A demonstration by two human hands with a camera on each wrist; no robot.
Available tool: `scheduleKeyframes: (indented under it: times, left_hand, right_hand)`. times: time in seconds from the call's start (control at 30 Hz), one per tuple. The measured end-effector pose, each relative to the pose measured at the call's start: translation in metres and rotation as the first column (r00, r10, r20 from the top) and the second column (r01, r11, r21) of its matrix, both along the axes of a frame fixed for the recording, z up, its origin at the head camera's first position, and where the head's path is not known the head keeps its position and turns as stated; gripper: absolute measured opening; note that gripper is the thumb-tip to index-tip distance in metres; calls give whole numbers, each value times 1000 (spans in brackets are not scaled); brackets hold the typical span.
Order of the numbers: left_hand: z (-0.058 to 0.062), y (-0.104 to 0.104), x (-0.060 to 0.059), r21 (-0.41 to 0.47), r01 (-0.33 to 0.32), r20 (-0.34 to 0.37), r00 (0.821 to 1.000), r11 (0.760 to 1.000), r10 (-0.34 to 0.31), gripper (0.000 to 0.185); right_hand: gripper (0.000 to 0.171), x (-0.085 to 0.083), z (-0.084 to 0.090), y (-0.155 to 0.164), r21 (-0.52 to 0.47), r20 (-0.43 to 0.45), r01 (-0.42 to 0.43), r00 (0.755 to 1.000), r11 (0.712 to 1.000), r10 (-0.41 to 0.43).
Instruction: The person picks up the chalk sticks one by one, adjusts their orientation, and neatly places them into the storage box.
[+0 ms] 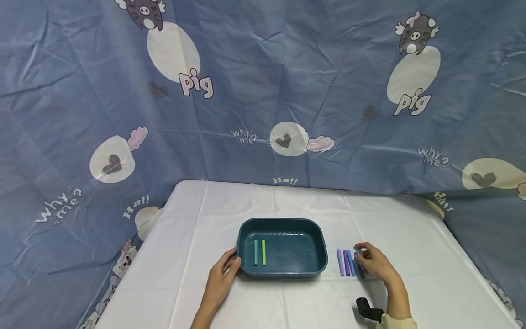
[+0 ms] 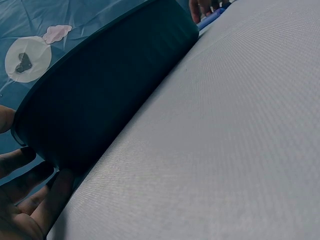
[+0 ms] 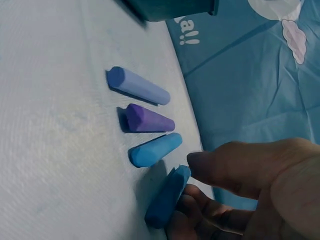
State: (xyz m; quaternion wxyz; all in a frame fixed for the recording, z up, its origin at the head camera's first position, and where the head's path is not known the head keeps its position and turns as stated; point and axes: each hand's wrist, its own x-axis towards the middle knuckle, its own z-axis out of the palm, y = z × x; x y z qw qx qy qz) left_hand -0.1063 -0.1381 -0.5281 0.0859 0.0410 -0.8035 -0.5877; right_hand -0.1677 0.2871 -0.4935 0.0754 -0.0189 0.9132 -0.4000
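The right hand (image 1: 376,264) rests at the right end of a row of four short sticks on the white-covered counter (image 1: 287,297), just right of the teal tray (image 1: 320,265). In the right wrist view its fingers (image 3: 225,165) are curled around the dark blue stick (image 3: 167,197), the thumb on top and the fingertips under its far end; the stick appears to lie on the cloth, gripped but not lifted. Beside it, each slightly apart, lie the light blue stick (image 3: 155,149), the purple stick (image 3: 149,119) and the lavender stick (image 3: 137,86). The left hand (image 1: 223,272) holds the tray at its near left corner, fingers (image 2: 30,200) curled under the wall and thumb at the rim. Inside the tray, a teal stick (image 1: 255,252) and a green stick (image 1: 263,252) lie side by side near the left wall. Handling judgement: the sticks look light, rigid and brittle (chalk or pastel by appearance), so a gentle pinch across the middle of the barrel suits them better than a grip at the ends, where a stick may snap or roll. The rounded body may roll on the cloth. The tray looks stiff and light.
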Motion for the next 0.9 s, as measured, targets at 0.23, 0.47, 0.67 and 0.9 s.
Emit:
scheduleKeyframes:
  times: [0.23,0.47,0.67,0.9]
  left_hand:
    - [-3,0,-1,11,1,16,1000,1000,-2,44]
    - [-4,1,-2,-1,4,12,1000,1000,-4,44]
    - [-3,0,-2,13,6,2,1000,1000,-6,44]
    - [-4,0,-2,12,8,12,1000,1000,-8,45]
  right_hand:
    - [36,-2,-3,-2,162,-73,-4,997,987,16]
    - [31,-1,0,-4,175,-69,38,997,984,-26]
    - [31,0,0,-4,116,-46,49,998,992,-44]
    - [32,1,0,-3,48,-28,71,997,996,-70]
